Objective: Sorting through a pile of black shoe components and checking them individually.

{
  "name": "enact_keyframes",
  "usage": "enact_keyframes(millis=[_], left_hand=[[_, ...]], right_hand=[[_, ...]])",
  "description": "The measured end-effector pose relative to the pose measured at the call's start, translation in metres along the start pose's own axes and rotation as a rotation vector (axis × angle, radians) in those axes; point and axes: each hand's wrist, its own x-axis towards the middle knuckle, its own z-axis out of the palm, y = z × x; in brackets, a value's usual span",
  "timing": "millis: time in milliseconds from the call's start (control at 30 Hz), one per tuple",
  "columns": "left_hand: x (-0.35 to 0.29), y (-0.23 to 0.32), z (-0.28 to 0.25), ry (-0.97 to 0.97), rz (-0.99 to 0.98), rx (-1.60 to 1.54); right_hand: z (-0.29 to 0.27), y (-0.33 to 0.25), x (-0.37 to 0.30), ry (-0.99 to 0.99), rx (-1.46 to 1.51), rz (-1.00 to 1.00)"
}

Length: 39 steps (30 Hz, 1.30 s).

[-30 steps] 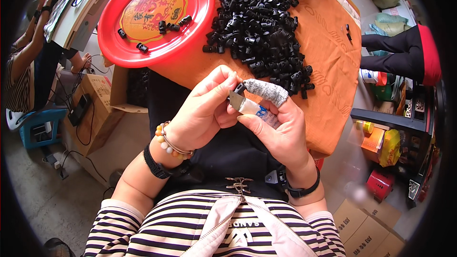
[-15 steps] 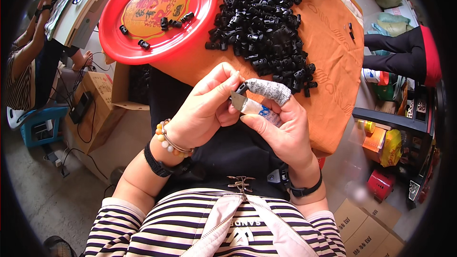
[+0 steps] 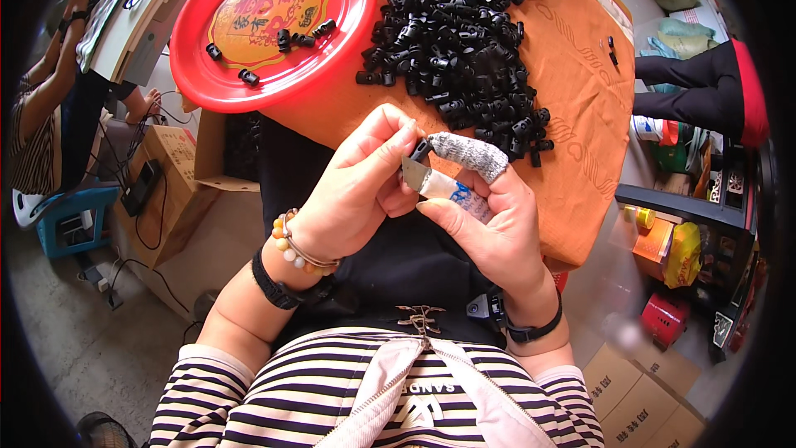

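Observation:
My left hand point(image 3: 352, 187) pinches a small black plastic cord lock point(image 3: 422, 149) between thumb and fingers, which partly hide it. In my right hand point(image 3: 507, 220) is a short flat metal blade point(image 3: 414, 172), its handle wrapped in white and blue. The blade lies against or just beside the cord lock; actual contact is hard to make out. A grey knitted cover point(image 3: 471, 153) sleeves my right index finger, which curls over toward the piece. Beyond both hands, a heap of similar black cord locks point(image 3: 464, 50) lies on the orange tablecloth point(image 3: 572, 141).
A red round tray point(image 3: 192, 62) with several black pieces stands left of the heap. An open cardboard box point(image 3: 214, 149) sits below it. Far left, another person's arms point(image 3: 62, 66) are at a white table. At right are a person's dark-clothed legs point(image 3: 688, 87), shelving and cartons point(image 3: 634, 398).
Both hands keep nearly the same grip and place. The blade and the cord lock have barely shifted, and the view has tilted very slightly.

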Motion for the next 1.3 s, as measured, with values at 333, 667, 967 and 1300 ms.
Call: enact_keyframes(millis=[333,667,967,1300], left_hand=[[-0.001,-0.004,0.002,0.043,0.148,0.169],[-0.002,-0.004,0.003,0.052,0.141,0.166],[-0.001,-0.004,-0.002,-0.045,0.009,0.001],[0.0,-0.007,-0.001,-0.024,-0.08,0.025]], right_hand=[[-0.003,0.004,0.0,0.006,-0.049,-0.003],[-0.006,0.002,0.0,0.008,0.005,0.041],[-0.006,0.001,0.01,0.116,0.151,-0.033],[0.002,0.003,0.023,0.025,0.121,0.045]])
